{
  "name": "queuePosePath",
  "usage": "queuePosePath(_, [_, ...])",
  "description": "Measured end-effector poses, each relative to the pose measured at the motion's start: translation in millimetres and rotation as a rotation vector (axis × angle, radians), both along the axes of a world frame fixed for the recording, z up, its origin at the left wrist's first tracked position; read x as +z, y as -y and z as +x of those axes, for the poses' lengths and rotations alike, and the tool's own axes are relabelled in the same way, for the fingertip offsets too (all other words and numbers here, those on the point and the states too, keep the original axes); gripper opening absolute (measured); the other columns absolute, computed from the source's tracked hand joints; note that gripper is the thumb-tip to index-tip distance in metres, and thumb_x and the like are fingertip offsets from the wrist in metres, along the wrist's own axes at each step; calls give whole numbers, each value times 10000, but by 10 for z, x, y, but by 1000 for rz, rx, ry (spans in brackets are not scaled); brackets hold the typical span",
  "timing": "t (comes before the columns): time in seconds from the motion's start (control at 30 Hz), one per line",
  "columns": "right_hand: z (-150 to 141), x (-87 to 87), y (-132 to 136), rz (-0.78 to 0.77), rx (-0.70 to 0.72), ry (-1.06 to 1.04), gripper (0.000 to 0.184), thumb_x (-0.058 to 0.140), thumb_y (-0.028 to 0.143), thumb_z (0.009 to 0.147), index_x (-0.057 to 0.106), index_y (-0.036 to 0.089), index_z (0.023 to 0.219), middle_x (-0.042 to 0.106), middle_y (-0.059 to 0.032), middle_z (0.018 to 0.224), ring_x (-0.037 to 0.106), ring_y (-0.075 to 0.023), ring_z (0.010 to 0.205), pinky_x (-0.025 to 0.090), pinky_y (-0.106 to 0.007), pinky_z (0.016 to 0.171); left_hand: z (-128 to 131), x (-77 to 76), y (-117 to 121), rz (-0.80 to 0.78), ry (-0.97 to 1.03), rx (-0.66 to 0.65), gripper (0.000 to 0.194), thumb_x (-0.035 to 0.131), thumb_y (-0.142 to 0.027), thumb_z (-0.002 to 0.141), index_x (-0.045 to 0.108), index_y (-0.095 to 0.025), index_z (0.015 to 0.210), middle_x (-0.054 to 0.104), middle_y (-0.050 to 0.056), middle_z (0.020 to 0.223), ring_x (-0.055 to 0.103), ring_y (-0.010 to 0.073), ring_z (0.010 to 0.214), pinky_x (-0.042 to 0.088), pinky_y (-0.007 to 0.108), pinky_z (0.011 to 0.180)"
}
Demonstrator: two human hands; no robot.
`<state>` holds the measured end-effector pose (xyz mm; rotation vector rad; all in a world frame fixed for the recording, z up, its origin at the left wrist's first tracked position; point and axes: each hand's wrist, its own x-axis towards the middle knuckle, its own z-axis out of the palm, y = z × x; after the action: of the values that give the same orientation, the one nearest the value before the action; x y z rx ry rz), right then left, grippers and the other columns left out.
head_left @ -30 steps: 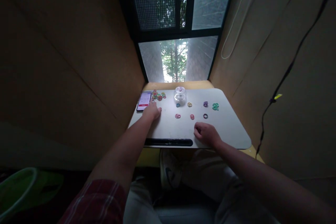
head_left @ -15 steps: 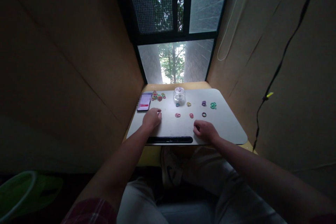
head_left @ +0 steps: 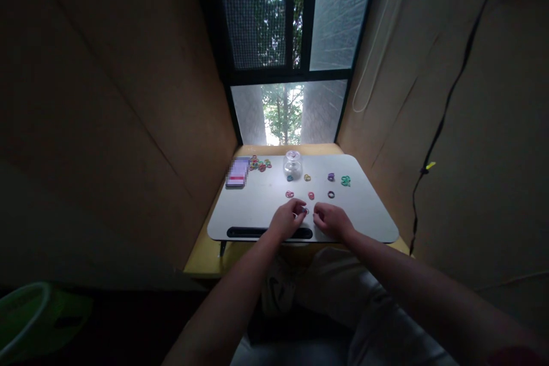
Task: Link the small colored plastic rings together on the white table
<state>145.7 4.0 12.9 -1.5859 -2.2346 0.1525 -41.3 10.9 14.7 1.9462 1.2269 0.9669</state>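
Observation:
My left hand [head_left: 288, 219] is over the front middle of the white table [head_left: 253, 206], its fingers pinched on a small hair tie [head_left: 306, 211]. The tie's colour is hard to make out. Close beside it, my right hand [head_left: 334, 222] is curled closed, and whatever its fingers hold is hidden. Just beyond the hands lie small groups of hair ties: pink [head_left: 289, 194], red-pink [head_left: 311, 195] and dark [head_left: 331, 194]. Farther back are blue ties [head_left: 290, 178], yellow ties [head_left: 307, 178], purple ties [head_left: 330, 176] and green ties [head_left: 345, 181].
A mixed pile of hair ties [head_left: 260, 165] lies at the back left, next to a phone [head_left: 237, 172]. A clear round jar [head_left: 293, 163] stands at the back middle. A black slot strip [head_left: 246, 233] runs along the front edge. Walls flank the table, with a window beyond.
My left hand has moved right, from near the phone to beside my right hand, and a hair tie now shows in its fingers. My right hand stays about where it was. The view has tilted slightly.

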Motion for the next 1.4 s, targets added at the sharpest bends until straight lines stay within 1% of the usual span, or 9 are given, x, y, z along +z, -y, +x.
queuePosePath(0.1, [-4, 6, 1, -11, -1, -9, 129, 483, 276, 808, 590, 205, 808, 615, 1, 710, 506, -127, 626, 284, -230, 593, 91, -72, -18, -34, -23, 48, 183, 580, -276, 797, 619, -220, 967, 695, 13, 831, 628, 126, 723, 483, 246, 680])
queuePosePath(0.2, [-9, -5, -1, -32, -8, -13, 120, 493, 274, 799, 592, 208, 815, 619, -5, 717, 509, -128, 629, 289, -228, 596, 95, -108, -28, -33, -81, 73, 136, 574, -277, 799, 635, -212, 902, 693, 5, 817, 618, 125, 721, 460, 243, 676])
queuePosePath(0.37, [-15, -2, -9, -36, -4, -21, 98, 510, 272, 788, 586, 209, 787, 616, -5, 715, 503, -127, 630, 284, -231, 596, 65, -95, -1, -3, -130, 80, 128, 563, -285, 812, 631, -217, 897, 680, -1, 805, 596, 124, 725, 427, 238, 671])
queuePosePath(0.43, [-24, 15, -35, -68, -13, -36, 99, 517, 272, 783, 593, 208, 781, 617, -5, 707, 498, -126, 619, 277, -232, 585, 60, -88, 4, -10, -132, 88, 127, 554, -306, 825, 616, -214, 886, 672, -3, 793, 588, 121, 712, 412, 235, 651])
queuePosePath(0.6, [-126, 2, -123, -170, -15, -196, 117, 495, 245, 773, 604, 203, 784, 616, 4, 688, 512, -125, 608, 278, -225, 561, 53, -74, 8, -3, -113, 108, 99, 551, -302, 830, 578, -216, 871, 658, -19, 773, 573, 113, 691, 382, 228, 621])
queuePosePath(0.67, [-194, -46, -120, -145, -28, -263, 126, 470, 239, 784, 588, 199, 761, 611, 4, 679, 518, -127, 611, 285, -225, 561, 50, -68, 14, -7, -121, 112, 95, 542, -304, 837, 568, -215, 862, 654, -21, 764, 571, 112, 682, 376, 228, 616])
queuePosePath(0.77, [-279, -127, -67, -19, -131, -264, 134, 467, 275, 806, 557, 202, 739, 592, 8, 656, 511, -127, 604, 275, -229, 559, 46, -58, 28, -8, -146, 114, 103, 536, -310, 843, 561, -212, 860, 653, -16, 772, 571, 113, 688, 378, 227, 620])
queuePosePath(0.87, [-312, -166, -4, 38, -136, -241, 129, 458, 258, 809, 516, 203, 707, 578, 12, 645, 504, -122, 599, 269, -230, 561, 47, -49, 44, -9, -168, 123, 96, 543, -307, 836, 559, -215, 860, 657, -18, 780, 573, 116, 695, 373, 227, 615])
queuePosePath(1.4, [-282, -194, 13, 52, -80, -259, 192, 450, 299, 818, 477, 204, 654, 550, 13, 608, 466, -123, 567, 274, -230, 544, 43, -41, 115, 38, -215, 127, 128, 509, -295, 838, 598, -222, 893, 667, -8, 803, 590, 133, 725, 388, 243, 647])
